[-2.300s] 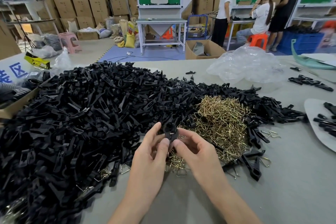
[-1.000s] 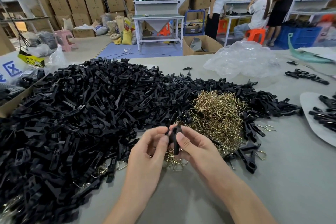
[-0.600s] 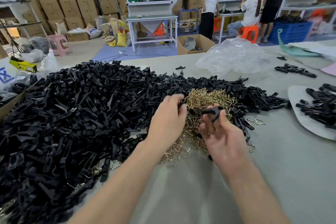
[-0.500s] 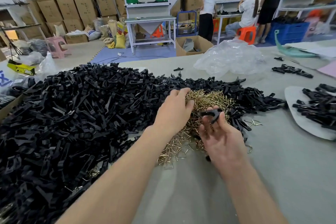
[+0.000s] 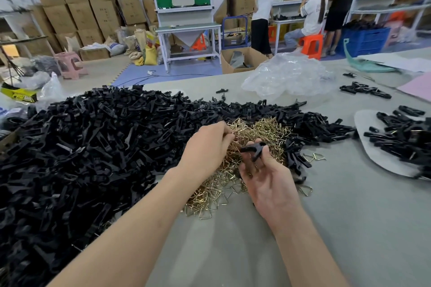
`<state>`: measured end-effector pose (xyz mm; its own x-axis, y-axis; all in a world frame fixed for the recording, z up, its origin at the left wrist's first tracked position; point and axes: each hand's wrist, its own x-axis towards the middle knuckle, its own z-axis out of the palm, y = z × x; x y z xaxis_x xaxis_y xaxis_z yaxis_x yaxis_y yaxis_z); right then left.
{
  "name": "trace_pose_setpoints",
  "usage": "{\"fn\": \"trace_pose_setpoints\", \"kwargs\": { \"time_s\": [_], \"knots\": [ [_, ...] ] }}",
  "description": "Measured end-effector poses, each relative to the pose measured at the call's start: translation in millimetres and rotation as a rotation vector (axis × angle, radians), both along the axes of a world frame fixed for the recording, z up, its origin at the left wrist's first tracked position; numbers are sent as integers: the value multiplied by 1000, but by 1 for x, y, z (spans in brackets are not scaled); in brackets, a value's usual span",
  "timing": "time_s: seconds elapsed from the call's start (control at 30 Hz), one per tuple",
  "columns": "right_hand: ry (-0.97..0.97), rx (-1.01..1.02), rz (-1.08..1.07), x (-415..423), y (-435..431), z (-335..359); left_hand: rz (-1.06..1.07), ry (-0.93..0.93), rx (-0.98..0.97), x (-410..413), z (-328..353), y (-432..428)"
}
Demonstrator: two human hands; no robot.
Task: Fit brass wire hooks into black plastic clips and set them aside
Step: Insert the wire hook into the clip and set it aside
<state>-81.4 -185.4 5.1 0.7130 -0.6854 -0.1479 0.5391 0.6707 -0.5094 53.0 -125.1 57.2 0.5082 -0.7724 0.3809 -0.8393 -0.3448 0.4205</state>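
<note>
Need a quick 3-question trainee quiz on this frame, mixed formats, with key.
1. True or false: the right hand holds a black clip.
2. The left hand has its fingers in: A) the brass hook pile; B) a blue crate; C) a cardboard box.
3. Fill in: the big heap of loose clips lies on the person's ___ side of the hooks.
Key: 1 true; 2 A; 3 left.

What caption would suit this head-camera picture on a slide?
Left hand reaches into the brass hook pile while the right hand holds a black clip.
</note>
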Motion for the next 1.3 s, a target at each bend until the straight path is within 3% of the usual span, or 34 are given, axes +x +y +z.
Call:
{"fn": "trace_pose_setpoints", "kwargs": {
  "time_s": [0.13, 0.43, 0.6, 0.8, 1.07, 1.3],
  "knots": [
    [8, -14, 34, 1, 3, 1, 10, 254, -139, 0, 3, 18],
    [61, -218, 202, 4, 16, 7, 43, 421, -262, -14, -19, 59],
    [83, -284, 297, 8, 25, 6, 15, 688, -428, -23, -33, 76],
    [48, -167, 256, 12, 21, 4, 66, 937, -642, -31, -44, 91],
    [101, -138, 298, 16, 22, -2, -133, 1132, -448, -56, -46, 88],
    [191, -260, 422, 15, 36, 0, -140, 1178, -386, -63, -44, 88]
  ]
}}
